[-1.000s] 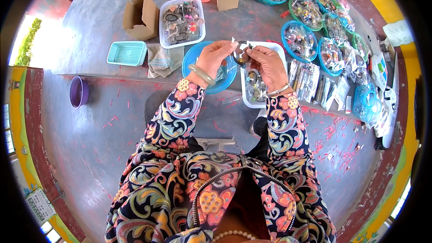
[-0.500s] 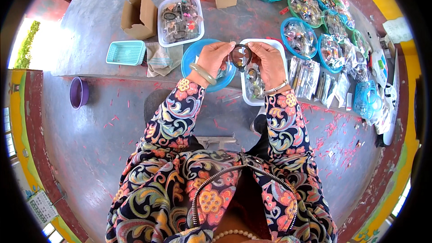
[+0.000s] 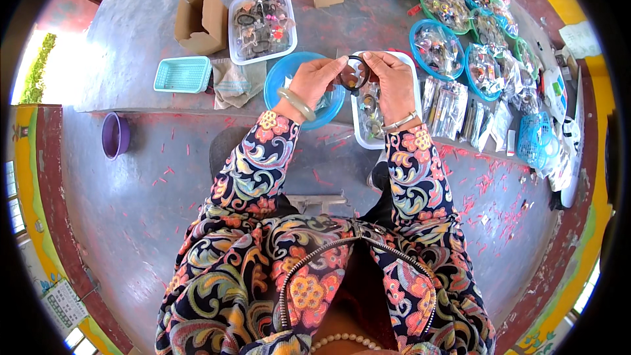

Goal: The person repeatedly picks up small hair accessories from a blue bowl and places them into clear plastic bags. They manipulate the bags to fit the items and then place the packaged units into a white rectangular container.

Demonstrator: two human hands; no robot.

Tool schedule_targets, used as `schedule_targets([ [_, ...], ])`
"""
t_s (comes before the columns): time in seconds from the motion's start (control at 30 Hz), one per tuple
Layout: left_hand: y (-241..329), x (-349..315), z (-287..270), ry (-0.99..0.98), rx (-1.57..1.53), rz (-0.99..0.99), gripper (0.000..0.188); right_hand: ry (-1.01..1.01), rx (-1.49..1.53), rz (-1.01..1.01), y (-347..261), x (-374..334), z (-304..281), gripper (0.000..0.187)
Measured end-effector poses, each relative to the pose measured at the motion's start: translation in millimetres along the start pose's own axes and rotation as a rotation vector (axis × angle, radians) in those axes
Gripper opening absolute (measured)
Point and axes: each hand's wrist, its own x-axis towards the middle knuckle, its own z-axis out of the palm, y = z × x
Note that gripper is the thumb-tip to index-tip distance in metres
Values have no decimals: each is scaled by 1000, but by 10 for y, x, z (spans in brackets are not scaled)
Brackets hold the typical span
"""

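Observation:
Between my two hands a black hair tie (image 3: 355,87) is stretched into a ring, with a small ornament at its lower end. My left hand (image 3: 313,84) pinches its left side between thumb and fingers, above a blue basin (image 3: 273,82) that has clear plastic bags in it. On the other side my right hand (image 3: 396,87) grips the hair tie with thumb and forefinger. Under that hand stands a white tray (image 3: 370,144) with hair ties in it, partly hidden by the hand.
Another white tray (image 3: 232,33) of hair ties stands beside an open cardboard box (image 3: 210,23), a turquoise basket (image 3: 183,85) and a folded cloth (image 3: 231,85). Several basins (image 3: 415,39) of bagged goods crowd the right. A purple bucket (image 3: 115,137) is at the left.
Both hands have lowered or shifted slightly with the hair tie between them, and its ring is turned a little. The grip on it stays the same.

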Motion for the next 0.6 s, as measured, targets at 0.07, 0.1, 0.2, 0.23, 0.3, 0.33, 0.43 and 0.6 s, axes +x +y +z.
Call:
schedule_targets([
  [0.07,-37,23,-47,-43,5,-4,29,-17,-13,-2,-53,-30,35,13],
  [0.1,-83,44,-87,-57,1,-16,28,-26,-20,-4,-70,-43,46,13],
  [0.2,-91,54,-81,-72,-23,-56,23,-35,-10,-14,-33,-17,16,13],
  [0.23,-67,41,-64,-70,-34,-72,21,-14,-13,-9,-29,-16,17,13],
  [0.3,-15,1,-5,-55,-99,-97,16,29,-17,2,-22,-16,25,13],
  [0.33,11,-17,17,-46,-131,-108,14,33,-17,0,-21,-18,32,13],
  [0.43,-62,27,-4,-148,-217,-81,14,24,-8,-3,-8,-15,37,13],
  [0.6,-88,56,-18,-214,-259,-109,13,9,42,5,42,12,8,14],
])
